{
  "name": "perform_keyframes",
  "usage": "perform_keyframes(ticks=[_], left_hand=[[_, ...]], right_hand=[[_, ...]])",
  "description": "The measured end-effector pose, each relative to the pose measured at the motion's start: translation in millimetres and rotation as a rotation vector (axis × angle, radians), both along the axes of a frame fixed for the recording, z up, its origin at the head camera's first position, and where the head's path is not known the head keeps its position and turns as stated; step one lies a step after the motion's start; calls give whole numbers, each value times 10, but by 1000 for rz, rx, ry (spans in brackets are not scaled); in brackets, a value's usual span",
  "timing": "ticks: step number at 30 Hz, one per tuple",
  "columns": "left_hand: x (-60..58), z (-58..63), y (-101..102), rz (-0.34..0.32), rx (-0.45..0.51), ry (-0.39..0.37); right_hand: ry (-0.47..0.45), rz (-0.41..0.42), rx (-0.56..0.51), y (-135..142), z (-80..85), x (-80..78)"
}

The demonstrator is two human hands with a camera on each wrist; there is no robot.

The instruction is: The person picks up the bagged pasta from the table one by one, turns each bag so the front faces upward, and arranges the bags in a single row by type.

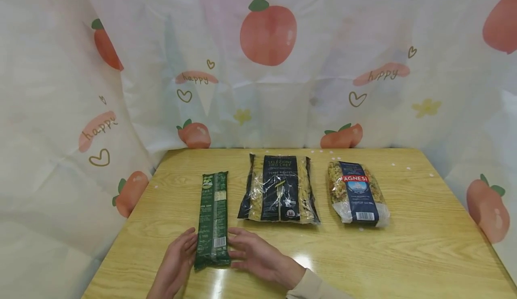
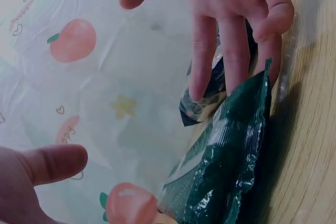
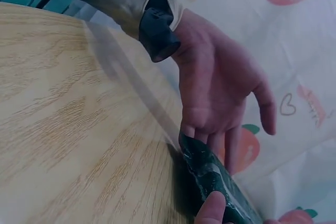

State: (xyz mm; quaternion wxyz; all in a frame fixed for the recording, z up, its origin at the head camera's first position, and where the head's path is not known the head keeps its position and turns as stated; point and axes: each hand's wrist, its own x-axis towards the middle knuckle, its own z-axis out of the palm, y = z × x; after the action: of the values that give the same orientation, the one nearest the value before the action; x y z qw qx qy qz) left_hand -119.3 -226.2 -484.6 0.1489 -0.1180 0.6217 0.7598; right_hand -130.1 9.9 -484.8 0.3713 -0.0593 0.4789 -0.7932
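Note:
A long green spaghetti packet (image 1: 212, 218) lies on the left part of the table, its length pointing away from me. My left hand (image 1: 177, 257) is at its left side near the close end, fingers loosely extended. On the opposite side, my right hand (image 1: 260, 256) has its fingers spread, with the tips at the packet's right edge. In the left wrist view, the packet's crimped end (image 2: 226, 156) rises beside the right hand's fingers. The right wrist view has the left hand's fingers partly hidden behind the packet (image 3: 226, 182). Neither hand is curled round it.
A large dark bag of penne (image 1: 280, 191) lies mid-table, right of the packet. Farther right is an Agnesi pasta bag (image 1: 357, 195). Behind the wooden table (image 1: 420, 245) hangs a peach-printed curtain (image 1: 282, 106), which also runs along both sides.

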Motion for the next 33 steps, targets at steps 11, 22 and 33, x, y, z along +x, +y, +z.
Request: perform_keyframes(ticks=[11, 22, 33], left_hand=[[85, -26, 57, 120, -7, -19], [86, -36, -29, -20, 27, -82], [117, -151, -25, -32, 87, -95]], right_hand=[[-1, -1, 34, 53, 45, 38], [3, -11, 31, 86, 56, 19], [-17, -19, 23, 102, 5, 31]])
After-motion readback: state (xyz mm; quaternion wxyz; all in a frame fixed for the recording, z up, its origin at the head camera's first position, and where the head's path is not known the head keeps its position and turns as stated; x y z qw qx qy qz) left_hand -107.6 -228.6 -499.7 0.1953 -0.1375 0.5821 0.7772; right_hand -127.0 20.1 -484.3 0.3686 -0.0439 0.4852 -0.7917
